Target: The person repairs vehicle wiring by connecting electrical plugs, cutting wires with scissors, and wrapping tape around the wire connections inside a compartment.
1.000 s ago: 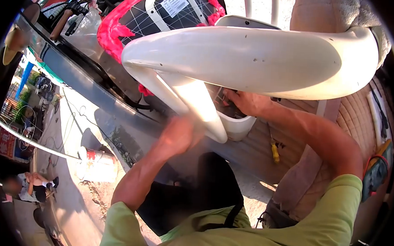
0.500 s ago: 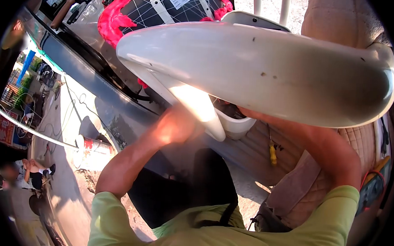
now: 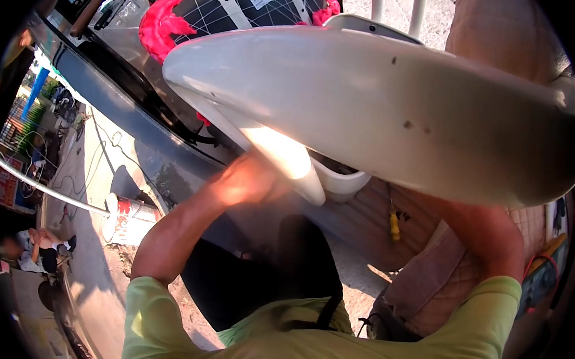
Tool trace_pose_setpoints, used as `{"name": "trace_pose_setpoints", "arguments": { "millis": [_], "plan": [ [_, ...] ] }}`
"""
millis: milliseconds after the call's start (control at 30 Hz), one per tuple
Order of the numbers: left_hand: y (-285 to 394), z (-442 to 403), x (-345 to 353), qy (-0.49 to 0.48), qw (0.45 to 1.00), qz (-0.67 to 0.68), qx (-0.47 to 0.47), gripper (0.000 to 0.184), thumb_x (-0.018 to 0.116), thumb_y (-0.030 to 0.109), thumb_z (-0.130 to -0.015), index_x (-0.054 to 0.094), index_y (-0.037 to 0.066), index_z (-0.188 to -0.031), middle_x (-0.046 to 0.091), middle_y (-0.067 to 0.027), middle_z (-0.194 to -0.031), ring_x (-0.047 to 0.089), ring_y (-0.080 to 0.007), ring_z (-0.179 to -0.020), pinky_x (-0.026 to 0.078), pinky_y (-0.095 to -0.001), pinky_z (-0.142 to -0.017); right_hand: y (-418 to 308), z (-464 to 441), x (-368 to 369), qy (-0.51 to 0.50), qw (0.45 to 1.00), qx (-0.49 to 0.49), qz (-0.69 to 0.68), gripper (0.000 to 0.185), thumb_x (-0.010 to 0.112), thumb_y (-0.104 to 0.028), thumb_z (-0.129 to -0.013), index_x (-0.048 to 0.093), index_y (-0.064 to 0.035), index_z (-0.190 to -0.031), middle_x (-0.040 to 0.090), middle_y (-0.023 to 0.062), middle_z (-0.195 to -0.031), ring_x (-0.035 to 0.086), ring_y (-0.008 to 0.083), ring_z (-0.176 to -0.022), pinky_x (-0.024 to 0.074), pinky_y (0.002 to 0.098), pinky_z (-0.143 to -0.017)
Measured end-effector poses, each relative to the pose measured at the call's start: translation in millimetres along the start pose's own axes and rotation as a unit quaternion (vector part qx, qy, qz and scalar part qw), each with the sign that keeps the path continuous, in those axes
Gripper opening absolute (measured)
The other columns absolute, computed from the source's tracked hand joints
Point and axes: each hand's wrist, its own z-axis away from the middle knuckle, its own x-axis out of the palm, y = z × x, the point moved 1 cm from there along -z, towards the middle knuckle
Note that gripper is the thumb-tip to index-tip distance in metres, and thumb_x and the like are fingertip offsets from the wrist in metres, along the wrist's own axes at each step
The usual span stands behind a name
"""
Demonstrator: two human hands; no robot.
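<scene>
A large white curved mudguard (image 3: 344, 85) spans the upper middle of the view, with a pointed side arm reaching down from it in bright sunlight. My left hand (image 3: 248, 177) is closed at the lower edge of that arm, its fingers blurred and partly hidden. My right forearm passes under the mudguard's right half, and the right hand is hidden behind it. A white cup-shaped part (image 3: 342, 184) shows below the mudguard, beside the side arm's tip. Further right, a yellow-handled screwdriver (image 3: 395, 228) lies on the quilted seat cover (image 3: 363, 216).
A wire basket with pink fluffy trim (image 3: 159, 26) stands behind the mudguard. A dark vehicle side panel (image 3: 129, 103) runs along the left. On the ground are a paint-stained bucket (image 3: 129, 220) and cables; a seated person (image 3: 43, 248) is at far left. A multimeter-like tool (image 3: 539, 284) lies at right.
The mudguard's right end has swung down and nearer to me. My right forearm is more covered by it. My left hand stays at the side arm, shifted slightly left.
</scene>
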Motion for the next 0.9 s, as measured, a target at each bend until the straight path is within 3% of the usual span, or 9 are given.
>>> {"name": "trace_pose_setpoints", "arguments": {
  "millis": [133,233,500,767,900],
  "plan": [
    [3.0,-2.4,4.7,-0.006,1.000,0.008,-0.003,0.019,0.046,0.014,-0.104,0.062,0.006,-0.096,0.058,-0.0044,-0.073,0.054,-0.0116,-0.052,0.039,-0.0288,-0.042,-1.4,0.0,-0.9,-0.004,1.000,0.003,-0.003,0.021,0.061,-0.024,-0.096,0.076,-0.0103,-0.095,0.074,0.0040,-0.086,0.069,0.0238,-0.076,0.0548,0.0419,-0.068],
    [34.9,0.1,5.6,-0.016,0.999,-0.033,0.000,0.024,0.047,0.016,-0.103,0.061,0.007,-0.086,0.054,-0.0022,-0.063,0.052,-0.0104,-0.050,0.038,-0.0283,-0.041,-1.6,-0.3,-2.7,-0.006,1.000,0.006,-0.003,0.021,0.061,-0.024,-0.095,0.076,-0.0103,-0.096,0.074,0.0042,-0.086,0.069,0.0239,-0.076,0.0548,0.0419,-0.068],
    [51.0,-1.1,13.5,0.045,0.966,-0.253,0.036,0.025,0.055,0.015,-0.092,0.055,0.009,-0.068,0.047,-0.0014,-0.053,0.051,-0.0153,-0.049,0.038,-0.0322,-0.042,-2.2,1.5,-4.8,-0.008,1.000,0.009,-0.001,0.021,0.061,-0.024,-0.095,0.076,-0.0103,-0.096,0.074,0.0046,-0.086,0.069,0.0241,-0.076,0.0547,0.0419,-0.069],
    [39.5,-0.8,16.2,0.039,0.928,-0.370,0.019,0.010,0.061,0.011,-0.078,0.058,0.006,-0.070,0.054,-0.0093,-0.058,0.060,-0.0282,-0.060,0.048,-0.0407,-0.056,-1.1,2.2,-2.0,-0.015,1.000,0.016,-0.002,0.021,0.061,-0.025,-0.095,0.076,-0.0103,-0.096,0.074,0.0050,-0.086,0.069,0.0243,-0.077,0.0547,0.0419,-0.070],
    [50.9,-1.0,18.7,0.047,0.935,-0.349,-0.053,0.010,0.060,0.012,-0.081,0.060,0.005,-0.074,0.060,-0.0112,-0.065,0.064,-0.0281,-0.066,0.050,-0.0411,-0.059,-0.4,-0.6,-5.2,-0.016,1.000,0.015,-0.003,0.021,0.061,-0.025,-0.095,0.076,-0.0103,-0.096,0.074,0.0052,-0.086,0.069,0.0244,-0.077,0.0547,0.0419,-0.070]
  ]
}}
